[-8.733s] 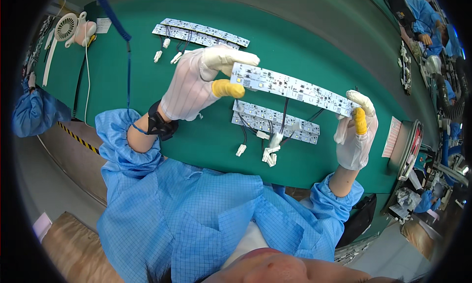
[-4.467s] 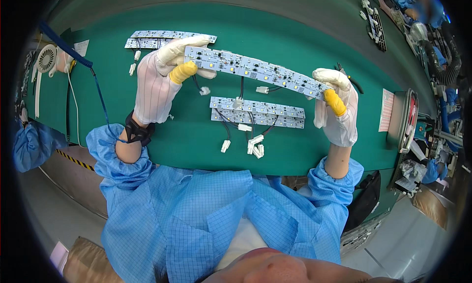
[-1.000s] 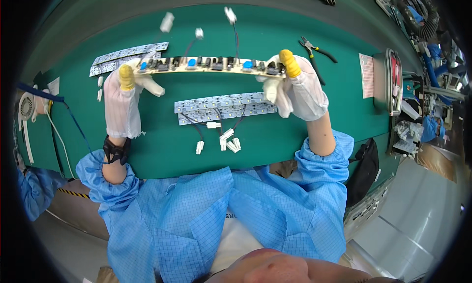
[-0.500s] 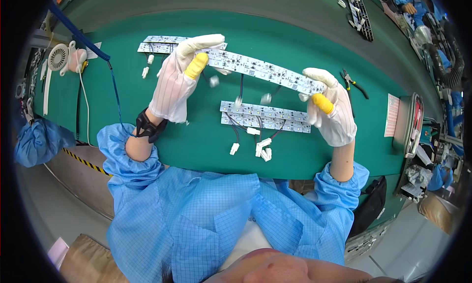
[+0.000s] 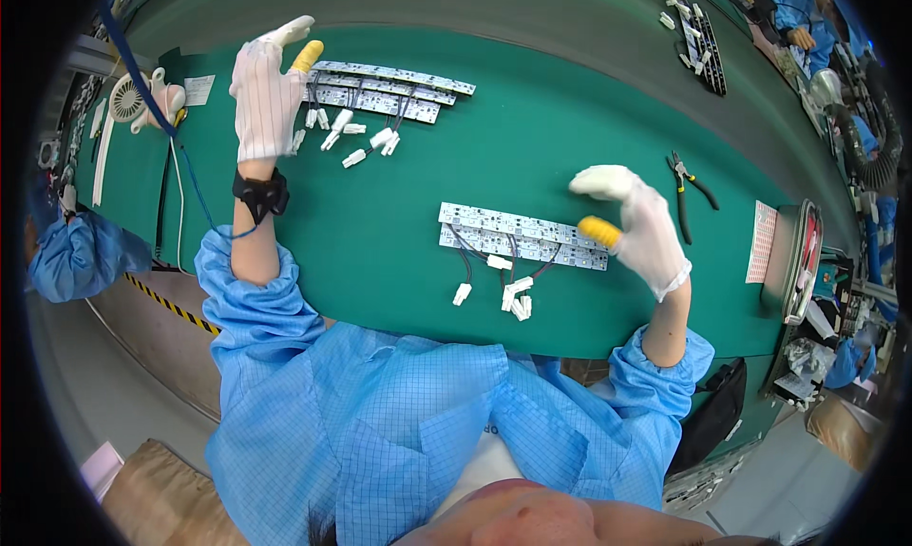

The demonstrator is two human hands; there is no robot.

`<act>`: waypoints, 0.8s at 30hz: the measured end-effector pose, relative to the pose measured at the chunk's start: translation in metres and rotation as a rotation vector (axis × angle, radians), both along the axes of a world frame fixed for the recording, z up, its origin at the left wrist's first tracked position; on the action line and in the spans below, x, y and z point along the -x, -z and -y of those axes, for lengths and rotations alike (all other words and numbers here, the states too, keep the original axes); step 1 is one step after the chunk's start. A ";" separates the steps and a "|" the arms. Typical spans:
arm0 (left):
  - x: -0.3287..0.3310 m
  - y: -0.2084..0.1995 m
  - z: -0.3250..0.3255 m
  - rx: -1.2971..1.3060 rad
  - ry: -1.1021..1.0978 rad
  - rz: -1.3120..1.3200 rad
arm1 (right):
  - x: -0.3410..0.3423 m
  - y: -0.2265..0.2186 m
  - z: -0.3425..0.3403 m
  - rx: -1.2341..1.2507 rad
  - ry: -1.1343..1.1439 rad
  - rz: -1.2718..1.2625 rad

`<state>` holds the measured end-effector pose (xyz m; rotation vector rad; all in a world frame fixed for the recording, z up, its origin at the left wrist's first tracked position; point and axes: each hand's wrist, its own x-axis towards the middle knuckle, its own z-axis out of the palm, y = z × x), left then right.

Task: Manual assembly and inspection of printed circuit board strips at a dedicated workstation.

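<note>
**Green bench (image 5: 370,242) bore two stacks of circuit boards (image 5: 380,88)**

The far stack (image 5: 375,103) lay just beside the left hand (image 5: 266,98), whose fingers were spread. The right hand (image 5: 646,233), likewise unclenched, was over the right end of the near stack (image 5: 522,224).

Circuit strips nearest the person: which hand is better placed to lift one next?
The right hand, probably: open and empty, it is at the right end of the nearer circuit strips. The left hand, also empty, is away beside the left end of the farther stack.
</note>
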<state>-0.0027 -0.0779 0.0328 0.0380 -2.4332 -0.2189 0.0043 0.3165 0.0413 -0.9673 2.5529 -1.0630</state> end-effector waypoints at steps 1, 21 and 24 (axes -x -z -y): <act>-0.002 0.001 -0.007 -0.004 0.002 0.000 | -0.006 -0.009 0.009 -0.100 -0.003 -0.025; -0.054 -0.011 -0.104 -1.336 0.868 0.854 | -0.005 -0.006 0.013 0.081 0.124 -0.631; -0.054 -0.007 -0.103 -1.450 0.913 0.756 | -0.011 -0.008 0.017 0.440 0.292 -0.059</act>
